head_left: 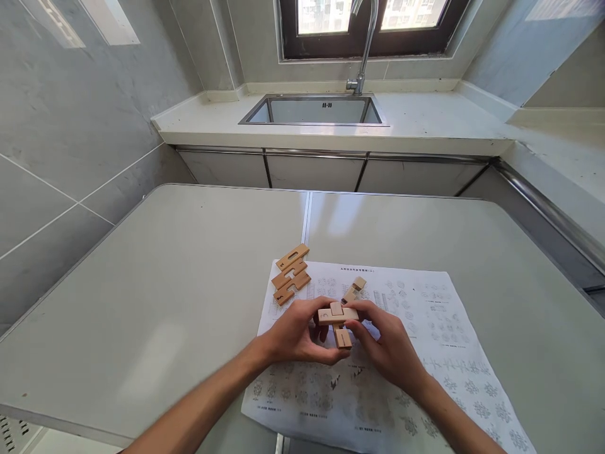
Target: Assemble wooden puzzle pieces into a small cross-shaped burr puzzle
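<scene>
Both the left hand [295, 334] and right hand [385, 343] pinch the half-joined wooden puzzle [338, 321] (over the sheet [425, 328]); loosely seated pieces could slip apart near the tabletop's [189, 277] near edge.

We see a grey table [165, 271] in a kitchen with grey tiled walls [70, 126]. Behind it stands a pale counter [425, 123] with a steel sink [314, 111], a faucet [366, 44] and a bright dark-framed window [368, 25].

Both hands, left hand [295, 334] and right hand [385, 343], grip crossed wooden puzzle pieces [337, 320] above an instruction sheet [425, 328] near the surface's [189, 284] front edge; loose pieces [290, 274] lie at the sheet's far-left corner.
</scene>
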A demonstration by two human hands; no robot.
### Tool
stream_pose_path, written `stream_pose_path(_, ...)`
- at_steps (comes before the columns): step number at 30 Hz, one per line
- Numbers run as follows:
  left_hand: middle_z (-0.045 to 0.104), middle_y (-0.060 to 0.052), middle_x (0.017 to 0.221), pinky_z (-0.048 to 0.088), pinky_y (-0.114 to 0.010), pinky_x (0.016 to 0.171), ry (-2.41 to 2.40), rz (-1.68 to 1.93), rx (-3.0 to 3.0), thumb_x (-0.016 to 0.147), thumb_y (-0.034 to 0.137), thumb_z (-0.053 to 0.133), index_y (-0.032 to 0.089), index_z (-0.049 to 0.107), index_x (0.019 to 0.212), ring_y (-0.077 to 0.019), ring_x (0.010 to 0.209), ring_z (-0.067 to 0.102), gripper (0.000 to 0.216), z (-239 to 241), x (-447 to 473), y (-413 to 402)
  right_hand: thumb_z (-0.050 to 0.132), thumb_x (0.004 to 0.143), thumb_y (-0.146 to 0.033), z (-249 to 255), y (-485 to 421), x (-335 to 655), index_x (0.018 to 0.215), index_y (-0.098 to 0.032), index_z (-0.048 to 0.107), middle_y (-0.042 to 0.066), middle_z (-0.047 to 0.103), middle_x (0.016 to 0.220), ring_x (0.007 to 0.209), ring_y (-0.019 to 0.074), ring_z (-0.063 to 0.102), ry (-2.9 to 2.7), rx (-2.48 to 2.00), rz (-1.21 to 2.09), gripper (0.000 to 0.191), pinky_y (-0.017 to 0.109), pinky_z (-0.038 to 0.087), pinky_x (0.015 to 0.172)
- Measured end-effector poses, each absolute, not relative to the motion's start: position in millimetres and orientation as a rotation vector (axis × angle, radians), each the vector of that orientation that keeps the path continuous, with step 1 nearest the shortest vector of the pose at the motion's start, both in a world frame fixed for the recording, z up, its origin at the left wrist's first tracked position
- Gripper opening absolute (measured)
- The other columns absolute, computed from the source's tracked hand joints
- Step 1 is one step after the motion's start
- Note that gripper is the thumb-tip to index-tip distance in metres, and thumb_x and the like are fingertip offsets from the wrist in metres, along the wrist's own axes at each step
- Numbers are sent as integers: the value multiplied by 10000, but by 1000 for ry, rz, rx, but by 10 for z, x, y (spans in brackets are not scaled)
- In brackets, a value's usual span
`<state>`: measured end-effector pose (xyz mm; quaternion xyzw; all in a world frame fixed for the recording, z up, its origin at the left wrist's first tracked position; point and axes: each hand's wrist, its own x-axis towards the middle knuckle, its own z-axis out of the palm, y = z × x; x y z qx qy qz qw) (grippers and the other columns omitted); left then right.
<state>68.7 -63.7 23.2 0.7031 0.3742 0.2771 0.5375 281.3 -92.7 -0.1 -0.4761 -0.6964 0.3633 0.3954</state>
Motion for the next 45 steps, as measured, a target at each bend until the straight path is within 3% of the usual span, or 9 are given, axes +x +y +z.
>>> stream_pose_path(10,530,31,770,429,-199,545,871,648,1627,675,233,786,195,643,996,-103,636,478,353,253,690,-653,553,1059,-436,-19,-922,2849,1131,-238,667,72,755,914,756,225,697,-1798,-1181,938,240,313,559,699)
stream_pose_path(21,555,30,779,433,-208,554,888,649,1662,676,237,780,195,650,1023,-100,628,491,373,197,675,-659,567,1052,-445,16,-910,2837,1113,-230,679,50,747,853,723,213,687,-1781,-1193,966,250,299,529,685)
stream_pose_path(31,628,0,819,469,-228,587,910,733,1695,686,263,792,185,659,1080,-125,667,547,424,198,699,-667,557,1054,-501,-10,-866,2852,1136,-221,651,59,762,932,797,215,719,-1732,-1175,1104,306,306,560,732)
stream_pose_path(36,625,14,801,483,-226,574,945,758,1667,718,305,843,180,633,1200,-119,643,563,540,196,685,-631,529,1076,-418,-7,-846,2856,1117,-232,627,67,731,967,820,220,691,-1648,-1283,759,214,347,567,765)
stream_pose_path(39,624,17,780,490,-229,569,1000,786,1645,746,336,850,174,630,1201,-117,616,570,530,208,676,-603,565,1058,-357,-30,-805,2863,1135,-239,620,85,679,1054,937,248,656,-1685,-1332,528,152,386,560,812)
stream_pose_path(42,608,21,764,471,-225,546,1028,801,1621,777,327,831,177,627,1203,-109,585,558,496,218,678,-587,591,1041,-342,-76,-776,2868,1192,-248,597,108,627,1177,1102,284,629,-1741,-1357,483,178,441,553,927)
stream_pose_path(45,601,23,760,457,-217,535,1017,804,1592,790,319,827,184,624,1211,-106,580,560,487,218,684,-582,636,1015,-358,-114,-775,2868,1193,-255,586,113,606,1198,1141,303,619,-1789,-1383,497,211,471,550,970)
